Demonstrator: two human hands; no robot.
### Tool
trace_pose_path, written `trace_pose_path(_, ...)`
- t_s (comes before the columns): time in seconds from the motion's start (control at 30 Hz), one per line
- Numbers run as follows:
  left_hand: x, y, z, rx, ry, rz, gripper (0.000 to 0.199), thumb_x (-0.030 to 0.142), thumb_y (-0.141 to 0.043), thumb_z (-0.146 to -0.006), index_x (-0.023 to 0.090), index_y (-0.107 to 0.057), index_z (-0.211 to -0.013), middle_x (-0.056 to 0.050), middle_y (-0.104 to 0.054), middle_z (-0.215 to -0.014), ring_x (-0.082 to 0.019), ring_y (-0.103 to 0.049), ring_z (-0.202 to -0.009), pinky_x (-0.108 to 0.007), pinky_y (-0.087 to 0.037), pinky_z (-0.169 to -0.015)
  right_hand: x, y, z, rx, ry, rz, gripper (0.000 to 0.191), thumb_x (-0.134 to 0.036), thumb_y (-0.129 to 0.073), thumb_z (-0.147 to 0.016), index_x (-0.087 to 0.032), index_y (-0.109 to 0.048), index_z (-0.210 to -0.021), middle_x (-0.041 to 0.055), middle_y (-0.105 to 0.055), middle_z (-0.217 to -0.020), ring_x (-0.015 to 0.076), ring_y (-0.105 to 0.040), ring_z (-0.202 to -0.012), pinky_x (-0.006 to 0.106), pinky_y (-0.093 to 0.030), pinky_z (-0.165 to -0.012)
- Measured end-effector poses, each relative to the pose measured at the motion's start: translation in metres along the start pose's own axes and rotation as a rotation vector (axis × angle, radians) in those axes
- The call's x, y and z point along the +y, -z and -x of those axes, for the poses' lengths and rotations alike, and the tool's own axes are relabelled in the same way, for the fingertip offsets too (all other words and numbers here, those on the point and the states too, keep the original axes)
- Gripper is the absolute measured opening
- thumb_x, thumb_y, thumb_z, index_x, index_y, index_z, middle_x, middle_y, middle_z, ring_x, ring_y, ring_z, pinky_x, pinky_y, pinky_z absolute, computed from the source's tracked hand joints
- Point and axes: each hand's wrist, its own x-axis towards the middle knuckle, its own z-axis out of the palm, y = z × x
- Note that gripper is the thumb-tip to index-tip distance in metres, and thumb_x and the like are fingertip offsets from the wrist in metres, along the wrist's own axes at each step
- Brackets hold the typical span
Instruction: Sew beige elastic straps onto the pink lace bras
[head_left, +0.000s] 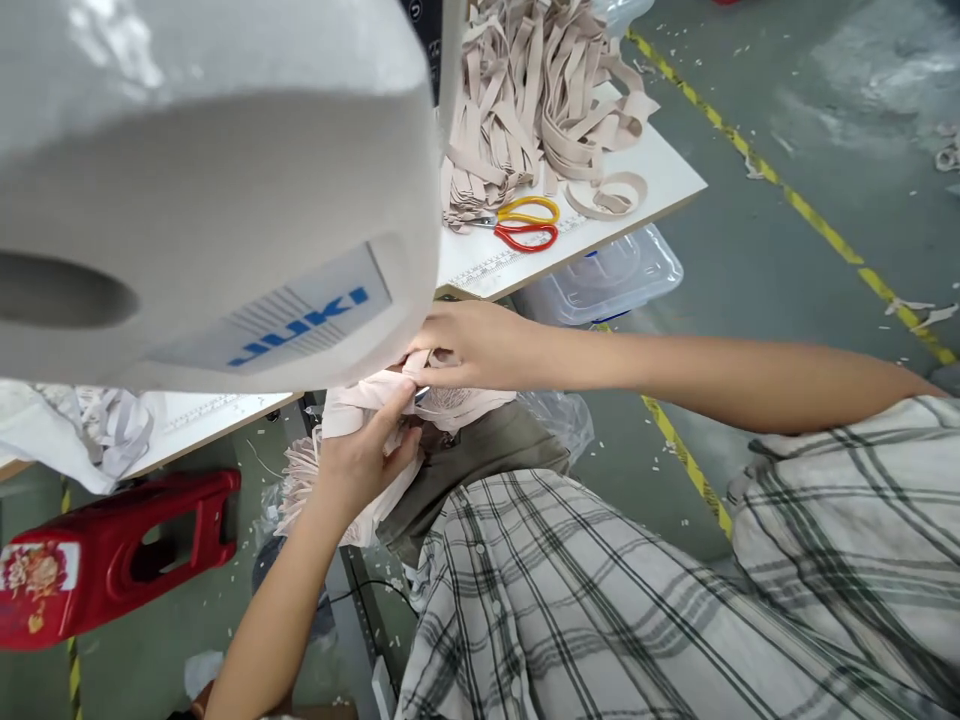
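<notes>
Beneath the head of a white sewing machine (315, 180) marked JUKI, both of my hands meet at a pale pink piece of fabric (345, 412). My left hand (367, 450) pinches the fabric, its fingertips close to the machine. From the right my right hand (465, 345) reaches in with curled fingers, closed on a narrow strip of the same pale cloth. The needle area is hidden behind the machine head. More pale fabric hangs over my lap, with a fringe of loose strips (300, 475) at its left.
Beige fabric strips (555, 90) are heaped on the white table (667, 175), beside scissors (525, 228) with yellow and red handles. Below that edge is a clear plastic box (615, 275). A red plastic stool (127, 560) is at lower left; white cloth (52, 430) lies on the left tabletop.
</notes>
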Motion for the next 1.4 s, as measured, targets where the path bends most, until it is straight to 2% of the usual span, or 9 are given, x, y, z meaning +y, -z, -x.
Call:
trace_pose_path(0.1,0.017,0.0,0.0,0.034,0.055,-0.001,0.059,0.031,-0.071,-0.084,0.031,-0.057,-0.141,-0.006,-0.074,-0.12,-0.027,-0.068,-0.108,-0.031,-0.05,-0.094,0.01,-0.012,0.013,0.198,0.097,0.031,0.019,-0.03,-0.058,-0.093,-0.023,-0.071,-0.105,0.0081,-0.063,-0.12,0.0233,-0.054,-0.112,0.038,-0.041,-0.094)
trace_pose_path(0.3,0.03,0.002,-0.001,0.055,0.0,-0.155,0.061,0.031,-0.066,-0.089,0.028,-0.048,-0.148,-0.005,-0.075,-0.115,-0.011,-0.062,-0.058,-0.022,-0.048,-0.059,0.014,-0.019,0.012,0.202,0.092,-0.051,0.014,-0.021,-0.061,-0.09,-0.022,-0.074,-0.091,0.0043,-0.07,-0.103,0.0207,-0.059,-0.103,0.037,-0.042,-0.094)
trace_pose_path(0.53,0.035,0.004,-0.006,0.064,-0.011,-0.272,0.053,0.028,-0.061,-0.091,0.026,-0.052,-0.144,-0.005,-0.076,-0.111,-0.011,-0.063,-0.06,-0.022,-0.043,-0.053,0.014,-0.021,0.014,0.261,0.072,-0.061,0.013,-0.025,-0.063,-0.091,-0.023,-0.076,-0.093,0.0044,-0.069,-0.102,0.019,-0.061,-0.103,0.034,-0.049,-0.089)
trace_pose_path(0.67,0.038,0.011,-0.006,0.002,0.029,-0.294,0.051,0.029,-0.06,-0.091,0.027,-0.054,-0.142,-0.001,-0.077,-0.09,-0.008,-0.053,-0.047,-0.021,-0.037,-0.047,0.021,-0.035,0.025,0.392,0.278,0.054,0.021,-0.023,-0.052,-0.098,-0.022,-0.07,-0.107,0.0047,-0.072,-0.109,0.0168,-0.064,-0.108,0.036,-0.05,-0.097)
trace_pose_path(0.87,0.028,0.029,-0.007,-0.11,-0.045,-0.176,0.052,0.033,-0.057,-0.094,0.027,-0.051,-0.145,-0.006,-0.075,-0.112,-0.012,-0.066,-0.063,-0.022,-0.052,-0.064,0.035,-0.042,0.026,0.477,0.451,0.324,0.022,-0.02,-0.057,-0.095,-0.03,-0.067,-0.113,-0.0025,-0.074,-0.111,0.0149,-0.063,-0.111,0.037,-0.047,-0.102)
trace_pose_path(1.03,0.023,0.041,-0.014,-0.154,-0.162,-0.193,0.049,0.027,-0.055,-0.095,0.028,-0.051,-0.144,-0.009,-0.068,-0.131,-0.023,-0.068,-0.109,-0.031,-0.055,-0.089,0.029,-0.039,0.027,0.545,0.457,0.457,0.02,-0.021,-0.058,-0.094,-0.032,-0.069,-0.107,-0.0028,-0.073,-0.108,0.0163,-0.061,-0.107,0.038,-0.044,-0.103)
trace_pose_path(1.13,0.03,0.039,-0.015,-0.145,-0.088,-0.246,0.05,0.027,-0.056,-0.094,0.029,-0.051,-0.144,-0.007,-0.073,-0.121,-0.022,-0.072,-0.096,-0.028,-0.055,-0.079,0.022,-0.044,0.035,0.522,0.351,0.373,0.024,-0.02,-0.058,-0.093,-0.03,-0.068,-0.113,0.0015,-0.071,-0.1,0.0182,-0.061,-0.095,0.037,-0.048,-0.088)
trace_pose_path(1.27,0.044,0.033,-0.013,-0.175,0.071,-0.3,0.05,0.03,-0.057,-0.093,0.031,-0.052,-0.142,0.0,-0.077,-0.088,-0.015,-0.064,-0.056,-0.023,-0.044,-0.053,0.02,-0.058,0.033,0.366,-0.12,-0.327,0.036,-0.034,-0.044,-0.102,-0.026,-0.05,-0.136,-0.0009,-0.062,-0.081,0.0126,-0.058,-0.068,0.027,-0.049,-0.065)
trace_pose_path(1.4,0.058,0.026,-0.01,-0.145,0.172,-0.273,0.05,0.03,-0.057,-0.093,0.03,-0.05,-0.143,0.001,-0.075,-0.084,-0.014,-0.061,-0.053,-0.024,-0.039,-0.051,0.025,-0.063,0.006,0.405,-0.251,-0.571,0.043,-0.039,-0.053,-0.097,-0.022,-0.052,-0.136,0.0023,-0.061,-0.093,0.0142,-0.059,-0.076,0.03,-0.053,-0.074)
